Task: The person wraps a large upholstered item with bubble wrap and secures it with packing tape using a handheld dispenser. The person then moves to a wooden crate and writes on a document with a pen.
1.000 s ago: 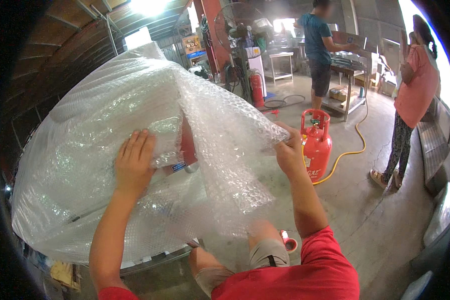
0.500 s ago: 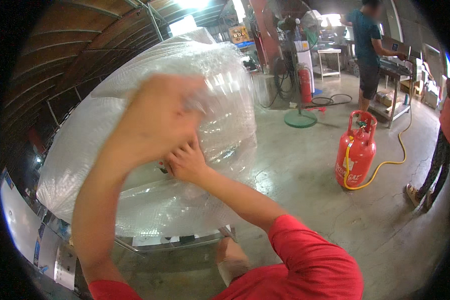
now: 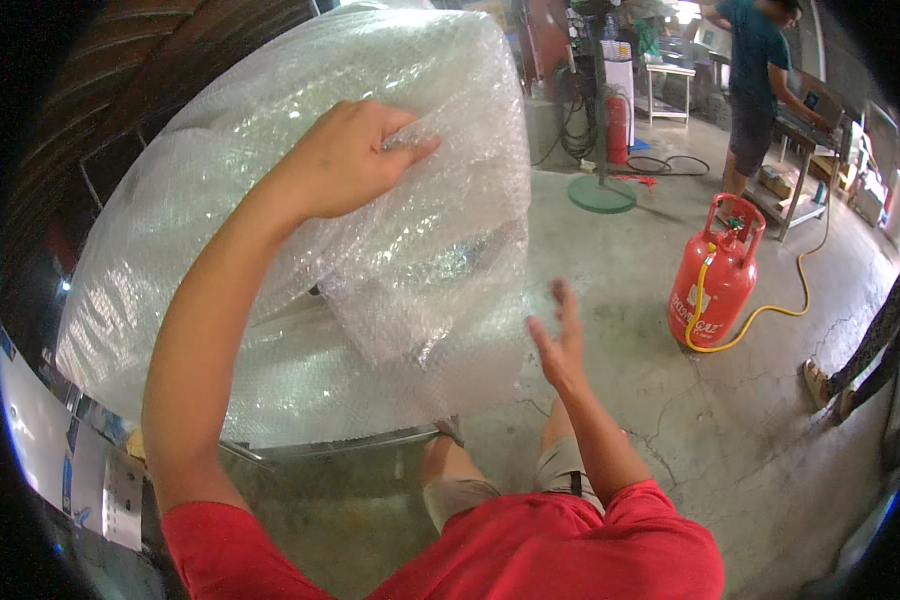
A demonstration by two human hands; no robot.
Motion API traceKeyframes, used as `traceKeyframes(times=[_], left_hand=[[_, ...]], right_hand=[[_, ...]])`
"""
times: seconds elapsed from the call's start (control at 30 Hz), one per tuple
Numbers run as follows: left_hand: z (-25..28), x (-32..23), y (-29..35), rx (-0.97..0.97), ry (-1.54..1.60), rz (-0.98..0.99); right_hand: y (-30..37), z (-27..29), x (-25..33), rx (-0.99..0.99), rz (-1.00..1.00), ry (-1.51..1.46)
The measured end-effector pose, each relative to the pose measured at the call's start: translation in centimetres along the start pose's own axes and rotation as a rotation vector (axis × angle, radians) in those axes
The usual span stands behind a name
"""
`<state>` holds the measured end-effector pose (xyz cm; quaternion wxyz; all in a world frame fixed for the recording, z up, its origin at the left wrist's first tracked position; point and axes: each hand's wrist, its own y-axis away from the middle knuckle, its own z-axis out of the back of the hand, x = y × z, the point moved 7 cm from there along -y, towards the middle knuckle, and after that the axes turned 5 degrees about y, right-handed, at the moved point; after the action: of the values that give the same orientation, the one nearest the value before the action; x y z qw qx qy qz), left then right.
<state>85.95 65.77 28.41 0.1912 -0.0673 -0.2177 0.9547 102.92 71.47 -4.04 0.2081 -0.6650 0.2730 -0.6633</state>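
A large bulky object stands in front of me, covered with sheets of clear bubble wrap (image 3: 440, 230). My left hand (image 3: 345, 165) is over its upper middle, fingers curled and thumb against the bubble wrap, gripping a fold of it. From around that hand a loose flap of the wrap hangs down the near side. My right hand (image 3: 562, 345) is off to the right of the wrap, apart from it, with thumb and fingers spread and nothing in them. What the wrap covers is mostly hidden; a small dark bit shows at the flap's left edge.
A metal frame edge (image 3: 340, 440) runs under the wrap near my legs. To the right stand a red gas cylinder (image 3: 715, 290) with a yellow hose (image 3: 805, 300), a fan's green round base (image 3: 602, 195) and a fire extinguisher (image 3: 617, 130). A co-worker (image 3: 755, 90) stands by a metal table (image 3: 805, 140).
A flap of wrap has come down over the near side. My right hand has left the wrap and moved right, opening. My left hand has slowed and rests higher on the wrap.
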Motion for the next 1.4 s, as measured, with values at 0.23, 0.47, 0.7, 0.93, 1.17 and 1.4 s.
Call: traceKeyframes(times=[0.23, 0.47, 0.7, 0.93, 1.17, 1.4], left_hand=[[-0.2, -0.1, 0.0, -0.034, -0.098, 0.001], [0.3, -1.0, 0.0, -0.037, 0.003, 0.005], [0.5, -1.2, -0.1, -0.028, -0.109, -0.017], [8.9, -9.3, 6.2, -0.324, 0.319, -0.022], [-10.9, -4.2, 6.1, -0.525, -0.287, -0.16], [-12.1, -1.1, 8.9, -0.679, -0.31, -0.205]], right_hand=[[2.5, -5.4, -1.0, 0.665, -0.512, -0.155], [8.1, 2.1, 0.4, 0.845, -0.657, 0.123], [-5.0, 0.0, 10.1, 0.302, -0.625, -0.562], [-14.1, -7.8, 9.5, 0.261, -0.285, -0.928], [-13.8, -5.0, 9.6, 0.36, -0.363, -1.021], [-15.6, -5.7, 9.6, 0.234, -0.117, -0.487]])
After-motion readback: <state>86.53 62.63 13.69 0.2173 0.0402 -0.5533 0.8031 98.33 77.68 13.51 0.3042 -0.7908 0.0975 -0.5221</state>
